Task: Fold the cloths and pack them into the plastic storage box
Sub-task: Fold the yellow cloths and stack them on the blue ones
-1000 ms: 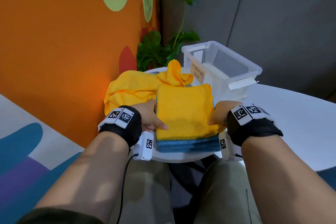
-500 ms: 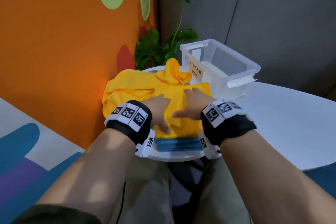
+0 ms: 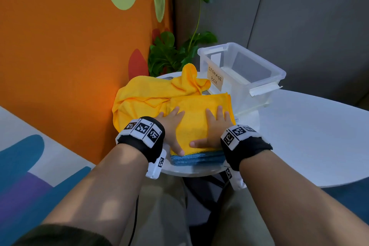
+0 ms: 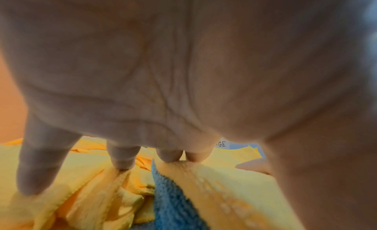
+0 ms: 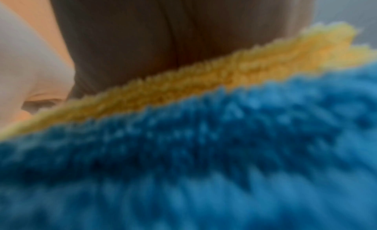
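Observation:
A folded yellow cloth (image 3: 196,124) lies on top of folded blue cloths (image 3: 197,159) at the near edge of the white table (image 3: 299,136). My left hand (image 3: 172,126) presses flat on its left side, fingers straight. My right hand (image 3: 214,126) presses flat on its right side. In the left wrist view the fingers (image 4: 122,159) touch yellow cloth (image 4: 224,193), with blue cloth (image 4: 171,201) below. The right wrist view shows blurred blue cloth (image 5: 204,152) under a yellow edge (image 5: 204,78). A clear plastic storage box (image 3: 259,84) stands open behind the stack.
A crumpled yellow cloth (image 3: 151,94) lies left of and behind the stack. An orange wall (image 3: 69,46) stands close on the left. A leafy plant (image 3: 169,54) sits behind the table. The table stretches away to the right.
Both hands left the sides of the stack and came onto its top. They now lie flat on the yellow cloth, spread further apart than half a second ago.

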A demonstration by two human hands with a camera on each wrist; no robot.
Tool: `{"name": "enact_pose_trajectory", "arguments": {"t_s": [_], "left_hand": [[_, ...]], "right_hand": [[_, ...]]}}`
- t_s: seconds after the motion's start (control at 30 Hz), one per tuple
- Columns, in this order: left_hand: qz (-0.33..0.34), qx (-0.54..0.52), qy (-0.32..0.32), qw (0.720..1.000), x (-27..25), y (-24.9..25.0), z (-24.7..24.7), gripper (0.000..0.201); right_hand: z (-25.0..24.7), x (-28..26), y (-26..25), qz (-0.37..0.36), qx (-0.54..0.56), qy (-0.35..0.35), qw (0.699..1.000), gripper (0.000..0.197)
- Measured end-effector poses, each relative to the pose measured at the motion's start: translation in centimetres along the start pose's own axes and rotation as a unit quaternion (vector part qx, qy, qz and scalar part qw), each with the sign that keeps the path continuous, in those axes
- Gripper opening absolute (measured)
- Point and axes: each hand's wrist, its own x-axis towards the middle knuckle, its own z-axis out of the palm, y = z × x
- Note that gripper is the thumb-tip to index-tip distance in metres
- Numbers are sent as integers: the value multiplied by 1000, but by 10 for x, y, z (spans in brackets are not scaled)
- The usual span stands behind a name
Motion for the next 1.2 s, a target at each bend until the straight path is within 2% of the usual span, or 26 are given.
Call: {"name": "enact_pose_trajectory", "arguments": {"t_s": [0.1,0.2,0.27,0.37,0.47,0.6,0.73,0.8,0.87,1.0,1.13,1.2], "left_hand": [[1,-1,3,1000,-1,0,0,132],[-1,-12,5,1000,-1,1,1,132],[0,-20,7,1000,1,0,2,133],[7,-30,19,999,3,-3,3,136],[22,-46,23,998,3,-8,2,133],[43,-109,50,992,-5,-22,-11,111],[51,-209,127,968,-10,-43,-33,75],[33,-254,160,953,-6,-54,-43,62],[-3,-241,198,950,4,-63,-52,56],[-98,-119,249,956,34,-80,-64,51],[-129,-33,194,972,63,-92,-63,62],[-122,-37,177,976,72,-95,-59,67]], "right_hand": [[-16,-8,-6,8,10,-12,1000,121],[-45,-22,-13,-12,3,-12,1000,93],[-64,-29,-18,-38,5,20,999,76],[-84,-32,-30,-51,-2,68,996,66],[-89,-24,-43,-49,-27,45,997,61],[-77,-6,-53,-44,-25,-8,999,59],[-65,9,-51,-53,73,-17,996,53],[-60,15,-51,-53,111,-11,992,57],[-55,21,-51,-45,123,-5,991,64],[-48,35,-50,-36,127,0,991,68],[-49,37,-52,-35,111,-14,993,68],[-45,38,-53,-43,83,-31,995,52]]}}
